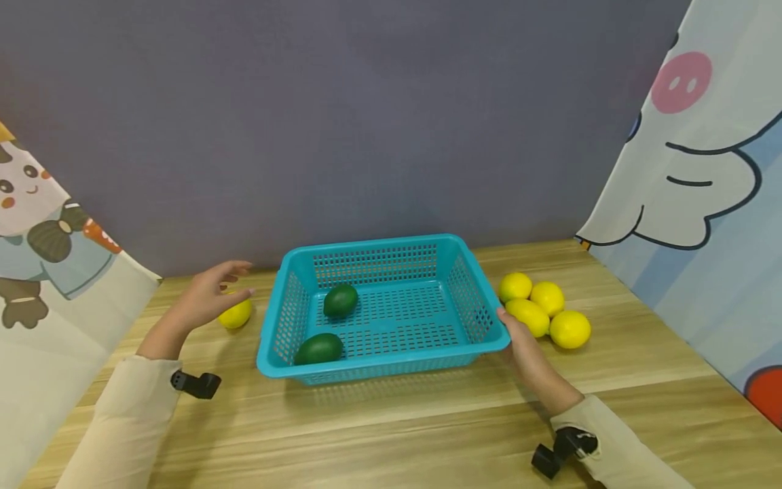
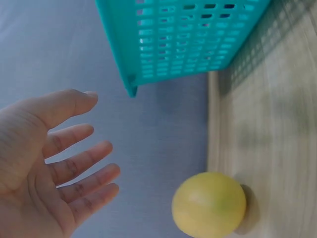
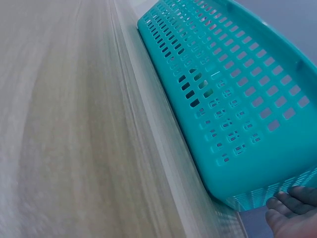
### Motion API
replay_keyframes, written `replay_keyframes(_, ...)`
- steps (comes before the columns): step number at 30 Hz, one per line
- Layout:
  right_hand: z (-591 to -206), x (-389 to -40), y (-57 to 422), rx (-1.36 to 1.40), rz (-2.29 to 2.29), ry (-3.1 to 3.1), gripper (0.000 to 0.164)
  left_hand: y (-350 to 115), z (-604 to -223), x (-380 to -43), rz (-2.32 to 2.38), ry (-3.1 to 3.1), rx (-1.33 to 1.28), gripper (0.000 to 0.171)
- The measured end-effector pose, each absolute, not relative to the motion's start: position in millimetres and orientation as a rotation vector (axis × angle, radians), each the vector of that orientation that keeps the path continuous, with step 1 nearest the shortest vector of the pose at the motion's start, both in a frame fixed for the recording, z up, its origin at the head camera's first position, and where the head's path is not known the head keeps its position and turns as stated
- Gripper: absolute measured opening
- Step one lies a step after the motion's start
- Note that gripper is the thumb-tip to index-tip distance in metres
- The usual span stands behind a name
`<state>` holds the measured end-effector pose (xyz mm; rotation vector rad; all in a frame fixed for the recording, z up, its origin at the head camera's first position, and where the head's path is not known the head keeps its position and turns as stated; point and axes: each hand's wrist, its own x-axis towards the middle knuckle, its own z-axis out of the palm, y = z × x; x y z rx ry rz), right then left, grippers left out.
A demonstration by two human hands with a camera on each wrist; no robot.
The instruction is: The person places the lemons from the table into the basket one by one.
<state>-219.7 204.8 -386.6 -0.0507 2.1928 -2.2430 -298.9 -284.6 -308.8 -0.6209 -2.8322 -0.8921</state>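
Observation:
A turquoise plastic basket [image 1: 391, 370] with perforated walls stands in the middle of the table, two dark green, avocado-like fruits inside: one fruit [image 1: 340, 301] farther back, another fruit [image 1: 319, 348] at the front left. My right hand [image 1: 522, 346] grips the basket's right rim near the front corner, thumb on top and fingers below; the right wrist view shows those fingers [image 3: 292, 203] against the end wall. Left of the basket, my left hand [image 1: 210, 295] hovers with fingers spread and loosely bent, holding nothing. A yellow lemon [image 2: 210, 204] lies below it, partly hidden in the head view.
Several yellow lemons [image 1: 570, 329] lie grouped on the wooden table [image 1: 391, 435] right of the basket, close to my right hand. A grey wall covering [image 1: 379, 122] rises behind the table. Cartoon-printed curtains [image 1: 702, 176] flank both sides.

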Motion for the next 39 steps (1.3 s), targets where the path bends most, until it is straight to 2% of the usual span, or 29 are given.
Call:
replay_keyframes(16,-384.5,-221.7,205.5,-0.086,-2.236,2.187,0.06,-296.5,-330.6,-314.6,-0.937,-2.868,-0.497,0.056)
replay_keyframes(25,-386.4,-220.9,204.6,-0.089,-2.224,2.209,0.052,-308.3,-345.4,-318.5,-0.892,-2.895,-0.391,0.059)
replay_keyframes(39,-386.6,-220.6,204.1,-0.025,-2.238,2.195,0.05,-319.2,-362.9,-326.6,-0.939,-2.952,-0.244,0.069)
